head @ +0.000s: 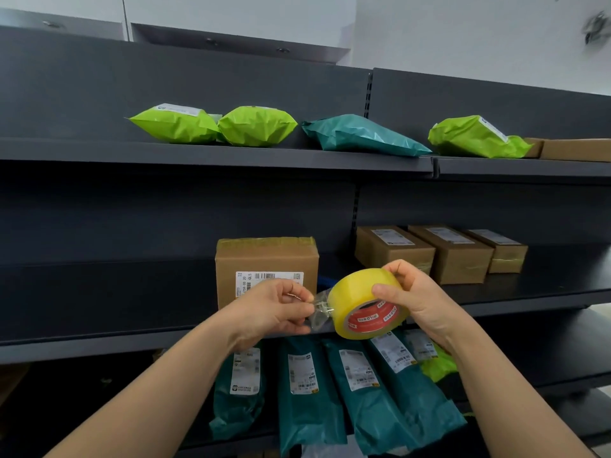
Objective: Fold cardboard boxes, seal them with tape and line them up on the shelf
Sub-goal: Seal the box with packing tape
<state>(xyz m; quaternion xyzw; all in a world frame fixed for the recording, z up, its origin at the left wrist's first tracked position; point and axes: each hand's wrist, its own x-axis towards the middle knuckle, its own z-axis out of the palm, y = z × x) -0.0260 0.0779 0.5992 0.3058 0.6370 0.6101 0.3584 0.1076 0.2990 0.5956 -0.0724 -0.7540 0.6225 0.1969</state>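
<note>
My right hand point(418, 300) grips a yellowish roll of clear tape point(358, 297) with a red core, held in front of the middle shelf point(99, 345). My left hand point(276, 309) pinches the loose, crumpled tape end point(319, 312) pulled a short way off the roll. Behind my left hand a taped cardboard box point(264, 259) with a white label stands on the middle shelf. Three smaller sealed boxes point(439, 251) sit in a row further right on the same shelf.
The top shelf point(215, 157) carries three lime-green mailer bags point(258, 125), one teal bag point(360, 135) and a flat cardboard piece point(575, 148) at the far right. Several teal labelled mailers point(307, 391) lie on the lower shelf beneath my hands.
</note>
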